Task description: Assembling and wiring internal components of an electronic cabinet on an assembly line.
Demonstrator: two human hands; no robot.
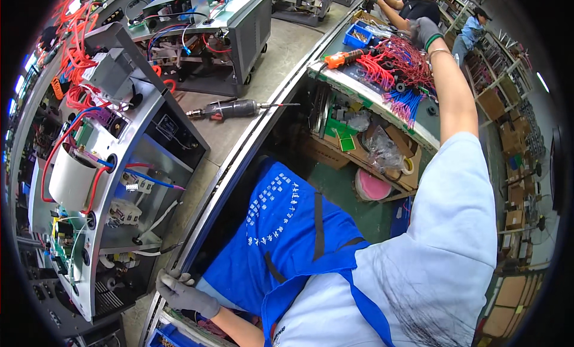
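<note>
My left hand (188, 294), in a grey glove, is at the lower left beside the metal rail of the work line. Its fingers are curled in, and whatever they hold is hidden. My right arm stretches far out over the side bench (422, 136). At its end the grey-gloved right hand (426, 34) is above the bench, its fingers too small and turned away to read. Below that hand lies a heap of red wires (397, 58), with blue wire leads (402, 104) nearer me. An orange-and-black power tool (344, 58) rests beside the red wires.
A power screwdriver (236, 109) with a long bit lies on the line. An open metal machine chassis (128, 161) with red and blue cables stands left; another chassis (239, 42) is behind. A blue parts bin (357, 36) sits on the bench. Co-workers (418, 9) are beyond.
</note>
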